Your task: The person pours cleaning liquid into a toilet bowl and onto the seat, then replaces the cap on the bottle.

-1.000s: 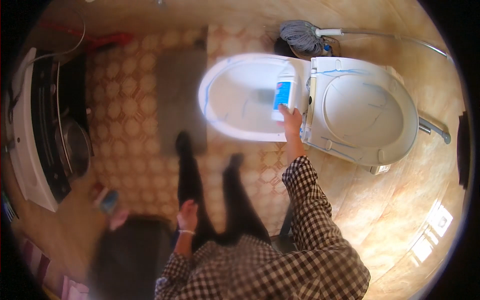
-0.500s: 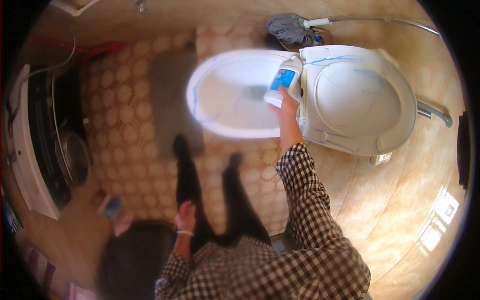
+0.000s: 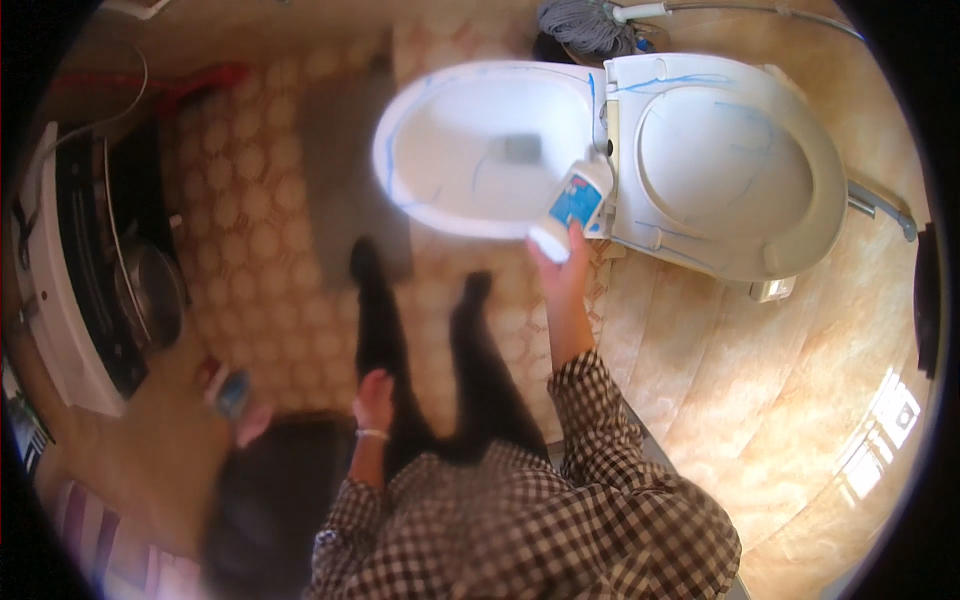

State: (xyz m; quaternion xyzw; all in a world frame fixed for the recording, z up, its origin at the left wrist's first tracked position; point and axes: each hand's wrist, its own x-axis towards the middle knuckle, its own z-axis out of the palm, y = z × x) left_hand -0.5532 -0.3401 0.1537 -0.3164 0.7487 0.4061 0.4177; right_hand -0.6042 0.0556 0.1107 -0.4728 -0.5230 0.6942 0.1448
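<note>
My right hand (image 3: 562, 265) is closed around the lower part of a white toilet cleaner bottle (image 3: 574, 206) with a blue label. The bottle is tilted, its neck pointing up toward the hinge side of a white toilet bowl (image 3: 395, 190). Blue streaks of liquid run along the bowl's rim and inner wall. More blue lines mark the raised seat and lid (image 3: 630, 225). My left hand (image 3: 374, 402), with a band at the wrist, rests by my thigh. Its fingers look curled in, and whatever they may hold is hidden.
A grey string mop (image 3: 590, 28) lies behind the toilet. On the left stands a white and black front-loading washing machine (image 3: 75, 290). A dark mat (image 3: 350, 190) covers floor tiles before the bowl. Near the lower left are a blurred blue and red item (image 3: 232, 393) and a dark box-like thing (image 3: 280, 500).
My right hand has drawn the bottle back toward me, away from over the bowl's rear. The whole view has shifted slightly. My left hand stays by my thigh.
</note>
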